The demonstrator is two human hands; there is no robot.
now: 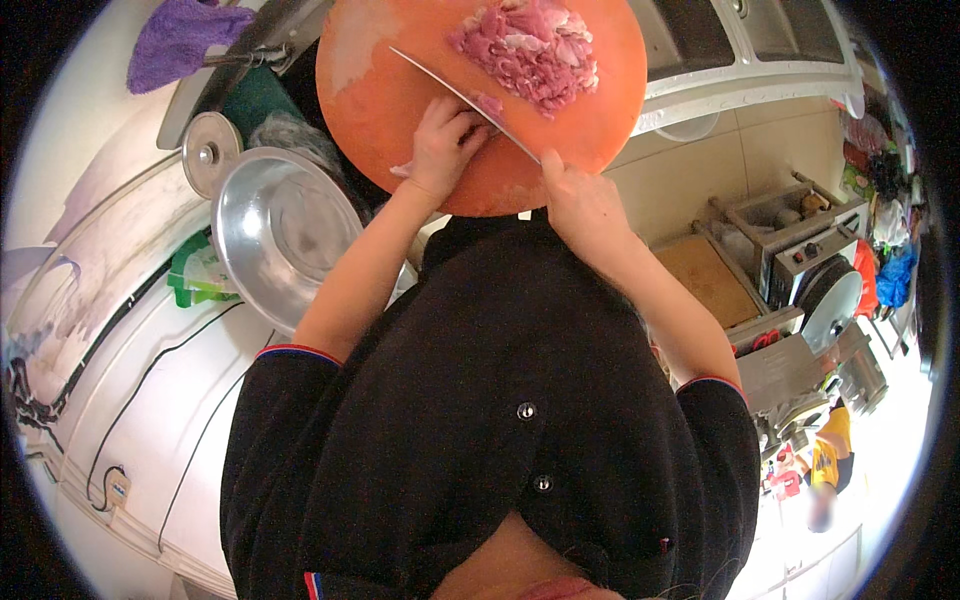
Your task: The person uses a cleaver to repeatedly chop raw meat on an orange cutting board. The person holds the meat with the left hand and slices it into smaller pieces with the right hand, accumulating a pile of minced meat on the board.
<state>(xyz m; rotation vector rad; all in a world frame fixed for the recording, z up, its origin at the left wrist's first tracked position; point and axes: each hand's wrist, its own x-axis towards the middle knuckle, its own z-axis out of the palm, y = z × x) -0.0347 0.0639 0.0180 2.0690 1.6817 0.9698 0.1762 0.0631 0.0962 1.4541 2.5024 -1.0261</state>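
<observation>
A round orange cutting board [360,120] lies before me. On its far right side sits a heap of sliced pink raw meat [535,55]. My right hand [580,200] is closed around the handle end of a kitchen knife [440,82], whose blade slants up and left across the board. Just left of the blade, my left hand [447,145] bends its fingers down onto a piece of meat against the board; the fingers partly hide that piece. A small meat scrap [488,104] lies along the far side of the blade, and a pale scrap rests by my left wrist.
Left of the board stands a large metal basin [285,230], with a round pot lid [211,155] beyond it. A purple cloth [185,42] hangs at the far left. A steel sink [690,40] lies at the far right. Wooden drawers [790,215] and a person in yellow are farther right.
</observation>
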